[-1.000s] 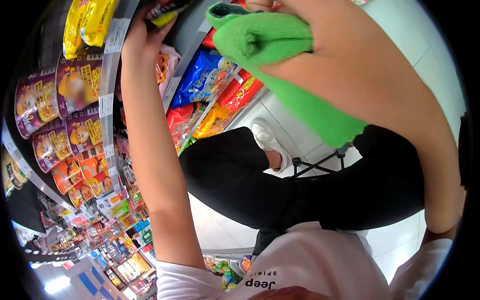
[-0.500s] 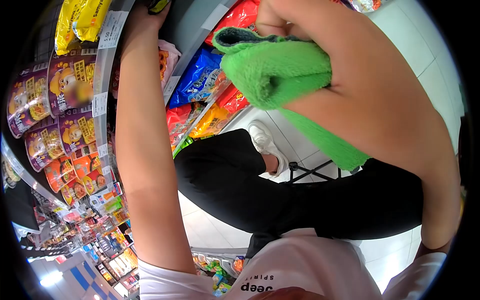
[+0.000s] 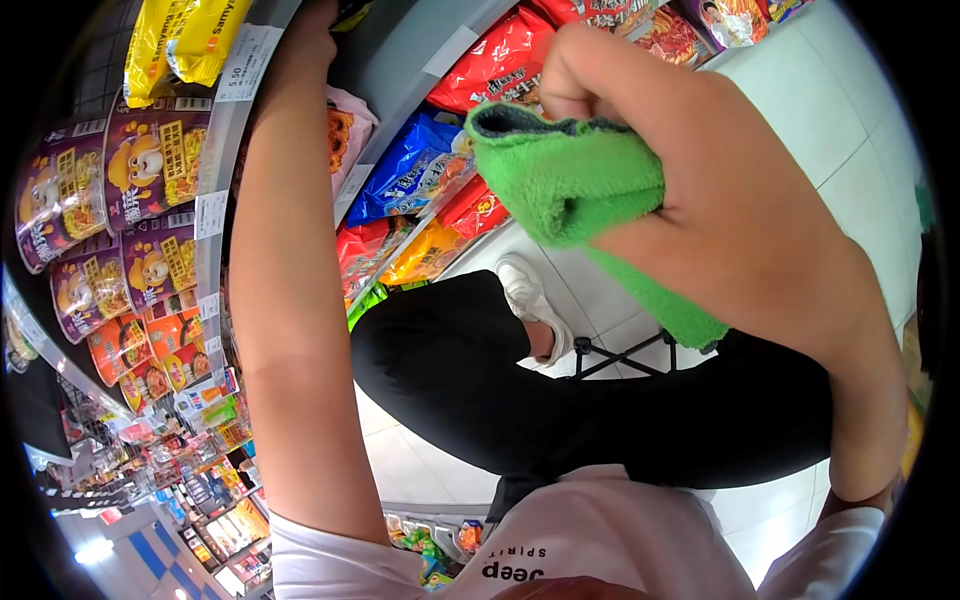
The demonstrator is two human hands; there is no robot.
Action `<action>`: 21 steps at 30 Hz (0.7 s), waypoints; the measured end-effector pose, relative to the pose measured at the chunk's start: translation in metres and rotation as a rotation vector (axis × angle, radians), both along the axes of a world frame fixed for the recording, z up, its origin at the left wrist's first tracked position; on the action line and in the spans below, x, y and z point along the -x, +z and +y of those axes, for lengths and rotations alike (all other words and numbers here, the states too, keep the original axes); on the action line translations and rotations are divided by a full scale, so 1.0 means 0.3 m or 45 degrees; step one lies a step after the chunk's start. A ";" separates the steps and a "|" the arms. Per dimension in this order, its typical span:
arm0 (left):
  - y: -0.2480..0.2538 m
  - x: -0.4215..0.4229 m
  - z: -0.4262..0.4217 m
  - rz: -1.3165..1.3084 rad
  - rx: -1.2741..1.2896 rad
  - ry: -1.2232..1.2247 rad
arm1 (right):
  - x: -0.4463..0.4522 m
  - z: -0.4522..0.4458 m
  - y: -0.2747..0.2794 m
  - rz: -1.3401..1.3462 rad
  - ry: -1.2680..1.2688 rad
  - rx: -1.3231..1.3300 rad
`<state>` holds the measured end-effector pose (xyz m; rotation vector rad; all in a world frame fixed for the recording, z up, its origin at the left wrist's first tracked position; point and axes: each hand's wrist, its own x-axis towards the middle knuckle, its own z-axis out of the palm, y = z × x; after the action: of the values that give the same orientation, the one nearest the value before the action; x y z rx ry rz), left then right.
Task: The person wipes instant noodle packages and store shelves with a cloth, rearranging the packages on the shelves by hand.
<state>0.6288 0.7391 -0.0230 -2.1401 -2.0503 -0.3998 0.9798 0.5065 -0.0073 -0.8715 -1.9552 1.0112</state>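
A smooth grey shelf [image 3: 395, 60] is running diagonally; a crinkly, shiny red pkt [image 3: 490, 65] & blue pkt [image 3: 410, 170] are lying beside it, w/ round purple cups [image 3: 150, 160] standing at far L. R hand [image 3: 690, 160] is curling snugly round a green cloth [image 3: 560, 185], holding it near the pkts, over pale tile flr [image 3: 830, 120]. Cloth is looking fuzzy & thickly folded, dark grey underside showing at its upper rim, 1 flap hanging twd black trousers [image 3: 600, 420]. L hand [image 3: 308, 40] is sitting by a dark pkt [image 3: 350, 14], partly cut off; can't tell how open or if it's gripping.
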 end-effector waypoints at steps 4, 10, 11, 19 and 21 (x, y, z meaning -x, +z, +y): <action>-0.020 -0.065 -0.024 0.182 -0.100 -0.072 | -0.007 -0.004 -0.019 0.037 0.032 0.065; -0.001 -0.153 -0.086 0.274 -0.143 -0.176 | -0.013 0.015 -0.010 0.012 0.104 0.086; 0.020 -0.169 -0.121 0.265 -0.106 -0.211 | -0.013 0.016 -0.008 0.009 0.110 0.085; 0.020 -0.147 -0.233 0.004 0.086 -0.339 | -0.013 0.005 0.007 0.011 0.173 0.184; 0.019 -0.164 -0.249 0.018 0.108 -0.314 | -0.011 0.005 0.018 -0.014 0.179 0.184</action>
<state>0.6780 0.6645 -0.0172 -2.4486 -1.8316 -0.3307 0.9831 0.5081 -0.0019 -0.8279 -1.9942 1.2444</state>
